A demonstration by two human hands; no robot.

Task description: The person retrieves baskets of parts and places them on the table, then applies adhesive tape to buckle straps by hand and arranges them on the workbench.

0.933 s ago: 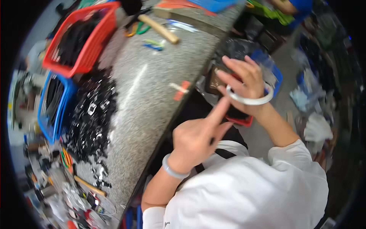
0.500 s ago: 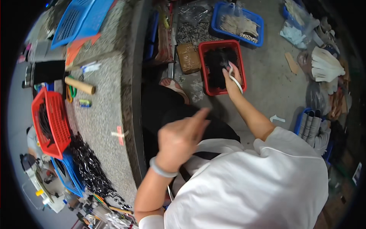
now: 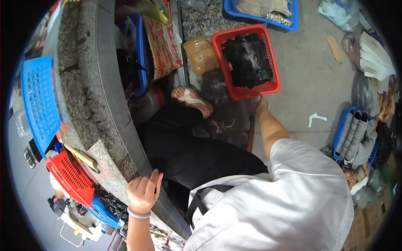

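Observation:
My right hand (image 3: pixel 262 104) is at the near rim of a red plastic basket (image 3: pixel 247 94), its fingers closed on the edge. Loose black pieces (image 3: pixel 251 58), dull and soft-looking, lie in that basket. A bit of white shows beside this hand, too small to make out. My left hand (image 3: pixel 143 193), with a pale band at the wrist, is by the edge of the stone-topped table (image 3: pixel 121 142). Its fingers are curled in and nothing shows in them.
Behind the basket stands a blue tray (image 3: pixel 289 27) of pale pieces. Left of it lies a taped brown package (image 3: pixel 201 54). A blue bin (image 3: pixel 341 125) holds grey rolls at right. On the table are a blue basket (image 3: pixel 39 100) and another red basket (image 3: pixel 69 175).
My right hand has come out from among the black pieces to the basket's near rim. My left hand has dropped left to the table edge, fingers curling. The view has shifted.

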